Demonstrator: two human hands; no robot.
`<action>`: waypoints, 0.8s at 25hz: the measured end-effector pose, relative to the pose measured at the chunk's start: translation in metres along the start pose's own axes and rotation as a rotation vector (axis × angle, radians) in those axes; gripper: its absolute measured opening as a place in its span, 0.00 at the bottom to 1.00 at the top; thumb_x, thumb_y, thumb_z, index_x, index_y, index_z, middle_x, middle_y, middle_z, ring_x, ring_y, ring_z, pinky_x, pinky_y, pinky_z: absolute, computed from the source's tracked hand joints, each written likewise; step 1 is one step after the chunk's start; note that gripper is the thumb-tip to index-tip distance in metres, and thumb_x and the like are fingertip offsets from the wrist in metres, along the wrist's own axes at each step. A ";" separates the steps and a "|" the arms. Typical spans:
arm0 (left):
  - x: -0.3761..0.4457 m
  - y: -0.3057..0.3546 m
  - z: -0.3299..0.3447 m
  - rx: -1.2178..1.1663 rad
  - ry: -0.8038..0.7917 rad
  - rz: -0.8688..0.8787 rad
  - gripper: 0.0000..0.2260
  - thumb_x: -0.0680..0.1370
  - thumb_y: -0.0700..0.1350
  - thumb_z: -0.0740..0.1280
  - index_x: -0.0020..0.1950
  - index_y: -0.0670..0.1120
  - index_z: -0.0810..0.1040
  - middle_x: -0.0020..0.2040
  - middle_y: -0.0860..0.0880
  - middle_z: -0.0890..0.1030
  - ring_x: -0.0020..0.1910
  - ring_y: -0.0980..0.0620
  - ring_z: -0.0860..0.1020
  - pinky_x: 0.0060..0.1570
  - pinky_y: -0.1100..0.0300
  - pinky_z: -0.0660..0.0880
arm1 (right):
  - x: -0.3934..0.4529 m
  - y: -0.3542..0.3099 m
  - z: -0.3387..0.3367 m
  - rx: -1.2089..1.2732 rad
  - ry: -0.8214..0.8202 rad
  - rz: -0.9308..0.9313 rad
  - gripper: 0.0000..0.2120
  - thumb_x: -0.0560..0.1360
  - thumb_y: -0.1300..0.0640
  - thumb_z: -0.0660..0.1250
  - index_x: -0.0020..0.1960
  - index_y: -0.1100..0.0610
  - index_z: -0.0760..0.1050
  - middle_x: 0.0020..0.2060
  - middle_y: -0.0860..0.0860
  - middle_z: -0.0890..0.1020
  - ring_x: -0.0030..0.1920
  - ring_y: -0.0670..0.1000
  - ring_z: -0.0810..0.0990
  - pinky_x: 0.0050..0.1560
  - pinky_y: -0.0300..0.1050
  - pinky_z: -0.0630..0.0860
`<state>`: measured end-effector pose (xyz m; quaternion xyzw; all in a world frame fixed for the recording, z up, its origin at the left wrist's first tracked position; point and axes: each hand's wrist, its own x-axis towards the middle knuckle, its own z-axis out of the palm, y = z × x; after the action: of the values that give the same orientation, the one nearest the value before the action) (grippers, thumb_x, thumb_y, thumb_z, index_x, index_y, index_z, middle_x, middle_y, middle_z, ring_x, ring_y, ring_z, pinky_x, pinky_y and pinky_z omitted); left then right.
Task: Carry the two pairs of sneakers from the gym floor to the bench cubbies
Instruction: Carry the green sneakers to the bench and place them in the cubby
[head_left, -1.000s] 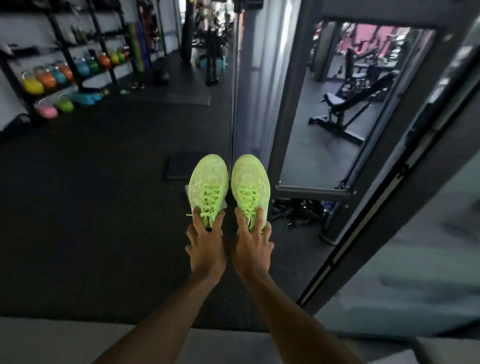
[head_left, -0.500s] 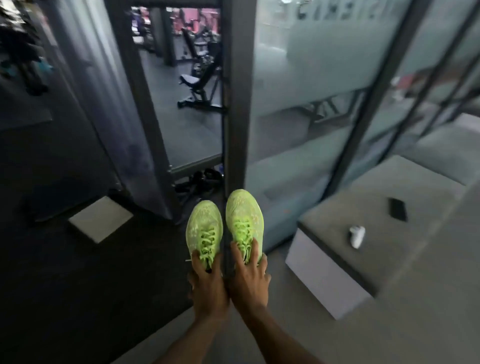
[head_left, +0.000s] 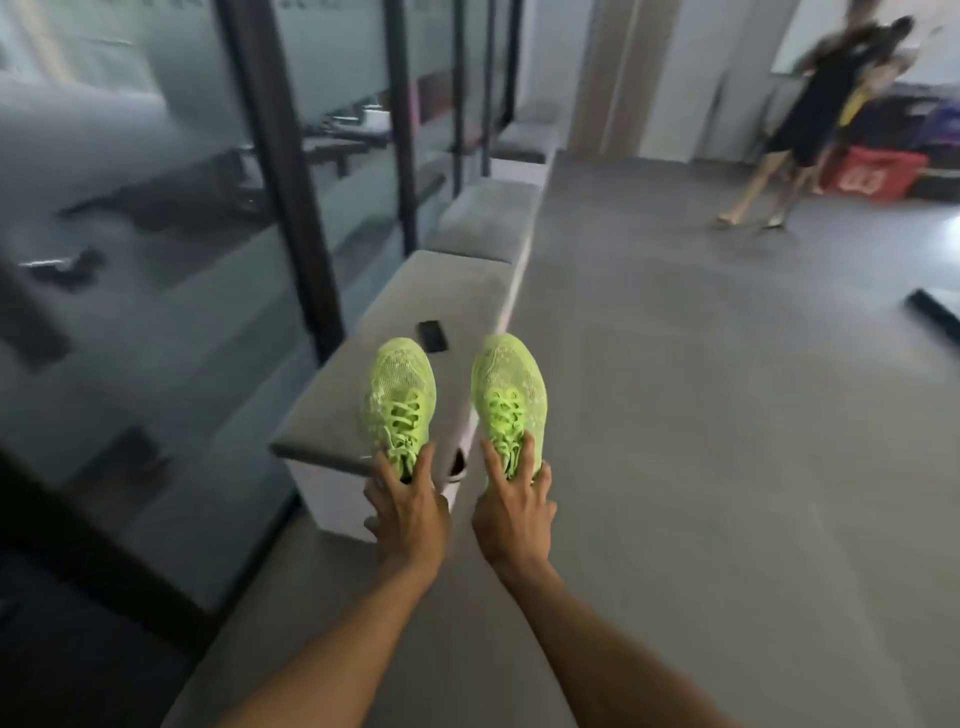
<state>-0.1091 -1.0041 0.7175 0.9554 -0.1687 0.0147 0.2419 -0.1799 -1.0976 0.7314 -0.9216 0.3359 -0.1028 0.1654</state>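
I hold a pair of neon yellow-green sneakers out in front of me, toes pointing away. My left hand (head_left: 408, 512) grips the heel end of the left sneaker (head_left: 399, 397), which hangs over the near end of a grey-topped bench (head_left: 457, 291) with white sides. My right hand (head_left: 514, 514) grips the right sneaker (head_left: 509, 389), which is over the grey floor just right of the bench edge. A dark opening (head_left: 458, 464) shows in the bench's white side between my hands. No second pair is in view.
A black phone (head_left: 432, 336) lies on the bench top beyond the left sneaker. More bench blocks (head_left: 485, 218) run along a glass wall with black frames (head_left: 291, 182) on the left. Blurred people (head_left: 810, 119) stand far right by a red box (head_left: 878, 174).
The view has swung right from the dark gym floor to the bench row. The bench is now right under the sneakers, and my hands have spread the two sneakers apart.
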 end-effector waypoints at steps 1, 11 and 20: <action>0.002 0.031 0.013 -0.011 -0.026 0.031 0.30 0.76 0.45 0.70 0.74 0.62 0.63 0.77 0.40 0.52 0.68 0.34 0.62 0.49 0.37 0.73 | 0.011 0.030 -0.012 0.000 0.024 0.050 0.36 0.77 0.59 0.58 0.78 0.38 0.46 0.80 0.54 0.40 0.75 0.68 0.53 0.59 0.67 0.71; 0.104 0.247 0.127 0.006 -0.123 0.332 0.31 0.75 0.43 0.69 0.75 0.62 0.63 0.78 0.41 0.49 0.69 0.35 0.62 0.48 0.37 0.77 | 0.163 0.213 -0.086 0.020 0.186 0.304 0.34 0.77 0.56 0.61 0.77 0.40 0.51 0.80 0.55 0.46 0.73 0.67 0.56 0.56 0.69 0.74; 0.323 0.369 0.234 0.063 -0.122 0.373 0.31 0.75 0.44 0.69 0.75 0.62 0.65 0.77 0.40 0.53 0.64 0.36 0.67 0.46 0.40 0.77 | 0.411 0.298 -0.094 -0.013 0.166 0.362 0.36 0.77 0.54 0.61 0.78 0.38 0.47 0.80 0.54 0.47 0.73 0.65 0.58 0.55 0.66 0.75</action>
<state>0.0615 -1.5199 0.7147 0.9139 -0.3564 0.0065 0.1941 -0.0730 -1.6026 0.7390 -0.8355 0.5094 -0.1446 0.1471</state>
